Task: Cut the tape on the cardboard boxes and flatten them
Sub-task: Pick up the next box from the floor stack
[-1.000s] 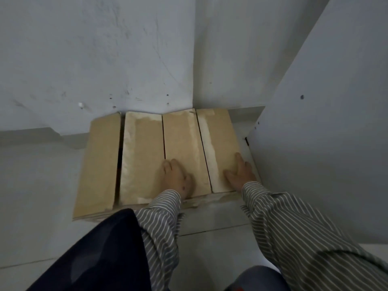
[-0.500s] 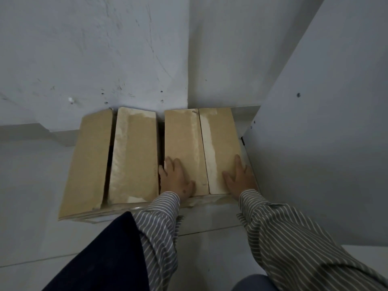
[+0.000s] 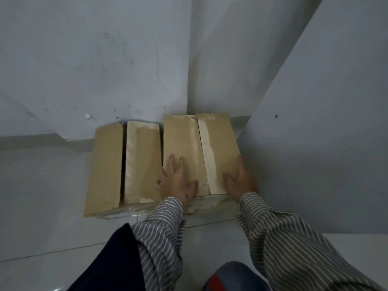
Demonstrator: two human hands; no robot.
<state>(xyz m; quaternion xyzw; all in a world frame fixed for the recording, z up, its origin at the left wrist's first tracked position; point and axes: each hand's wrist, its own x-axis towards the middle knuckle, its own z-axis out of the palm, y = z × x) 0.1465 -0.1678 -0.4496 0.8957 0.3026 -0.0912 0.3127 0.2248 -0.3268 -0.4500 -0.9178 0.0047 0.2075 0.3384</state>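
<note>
Both your hands are flat on the cardboard right now; your left hand [image 3: 177,180] lies with fingers spread and straight on the third flap [image 3: 180,148], palm near its close edge, holding nothing; your right hand [image 3: 240,178] is just as flat on the fourth flap [image 3: 218,148], fingers running along its outer edge, thumb splayed inward, gripping nothing. The cardboard box [image 3: 147,162] lies on the floor [image 3: 52,206] directly beneath and ahead of your palms, pushed into the corner where the wall [image 3: 94,70] meets the panel [image 3: 325,133] beside your right hand; two more flaps sit off to the side of your left hand, one with pale tape residue [image 3: 134,164], the far one [image 3: 107,171] plain; dark gaps show between them.

As for handling, I'd judge this light and fairly stiff; corrugated board that springs back along its creases, so it wants steady weight from open palms rather than a pinch; the surface looks dry and matte, not slippery, though the leftover tape strip [image 3: 207,156] between your two hands may be slicker. To lift or fold it, take hold at the close edge just under your wrists, or slide fingers into the gap beside your left hand; the far edge against the wall looks awkward to reach. Nothing fragile here; the edges could catch skin, so press, don't drag.
</note>
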